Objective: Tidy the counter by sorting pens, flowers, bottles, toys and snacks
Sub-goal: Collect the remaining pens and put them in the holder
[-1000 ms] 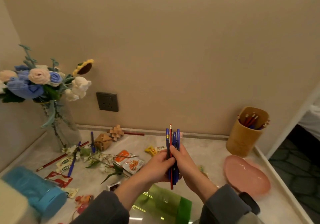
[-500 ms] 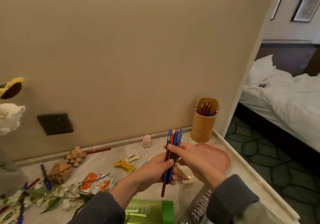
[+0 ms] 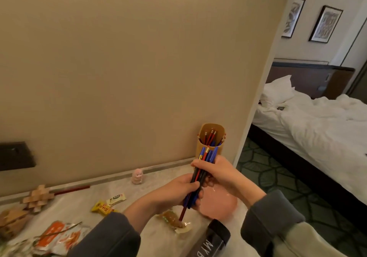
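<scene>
Pens (image 3: 198,174) in a bundle, long axis near upright, tops tilted toward the pen cup (image 3: 200,144) just beyond the fingers. The right hand (image 3: 220,172) curls round the upper shafts, nearer the cup; the left hand (image 3: 174,192) grips the lower shafts. Half a second earlier, the bundle stood well left of the cup.

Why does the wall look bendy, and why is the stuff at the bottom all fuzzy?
Head view: the wide lens curves the right edge of the wall; the snack packets at lower left are smeared by blur; the pens gripped by the left hand and right hand look sharper; a small glare spot shines on the pink dish; the light is dim and warm.
</scene>
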`<state>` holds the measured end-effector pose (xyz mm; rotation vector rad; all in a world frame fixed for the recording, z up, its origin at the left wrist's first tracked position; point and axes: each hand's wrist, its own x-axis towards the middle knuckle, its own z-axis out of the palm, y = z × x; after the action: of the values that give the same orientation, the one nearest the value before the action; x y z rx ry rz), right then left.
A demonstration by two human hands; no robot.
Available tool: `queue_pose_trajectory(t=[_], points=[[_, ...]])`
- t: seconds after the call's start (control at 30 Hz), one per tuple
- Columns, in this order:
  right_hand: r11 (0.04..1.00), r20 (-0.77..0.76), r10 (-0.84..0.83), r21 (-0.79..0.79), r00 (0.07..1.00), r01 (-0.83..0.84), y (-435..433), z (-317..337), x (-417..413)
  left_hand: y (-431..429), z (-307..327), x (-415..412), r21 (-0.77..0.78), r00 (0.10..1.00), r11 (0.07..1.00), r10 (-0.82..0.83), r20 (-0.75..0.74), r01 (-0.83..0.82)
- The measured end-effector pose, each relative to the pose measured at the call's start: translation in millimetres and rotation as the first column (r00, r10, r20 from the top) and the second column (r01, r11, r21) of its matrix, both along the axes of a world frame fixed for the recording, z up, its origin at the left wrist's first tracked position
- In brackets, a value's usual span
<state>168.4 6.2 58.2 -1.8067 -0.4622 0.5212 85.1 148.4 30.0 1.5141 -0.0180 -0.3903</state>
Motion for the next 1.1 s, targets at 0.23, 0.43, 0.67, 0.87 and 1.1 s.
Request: queue_pose_trajectory(t=[0.23, 0.43, 0.67, 0.87, 1.1], points=[[0.999, 0.163, -0.011, -0.041, 0.986, 0.018, -35, 22, 76, -46, 14, 70, 0.152, 0.981, 0.974, 0.148, 0.129, -0.167], [0.998, 0.318, -0.066, 0.028, 0.946, 0.061, -48, 50, 128, -65, 24, 132, 0.222, 0.849, 0.854, 0.370, 0.378, -0.471], [0.981, 0.541, -0.193, 0.098, 0.819, 0.166, -42, 70, 174, -67, 30, 182, 0.243, 0.719, 0.727, 0.461, 0.520, -0.642], [0.987, 0.582, -0.151, 0.050, 0.799, 0.150, -33, 56, 202, -66, 26, 200, 0.321, 0.809, 0.766, 0.413, 0.418, -0.557], [0.987, 0.554, -0.116, -0.025, 0.824, 0.156, -26, 24, 219, -65, 10, 200, 0.313, 0.847, 0.790, 0.462, 0.262, -0.527]])
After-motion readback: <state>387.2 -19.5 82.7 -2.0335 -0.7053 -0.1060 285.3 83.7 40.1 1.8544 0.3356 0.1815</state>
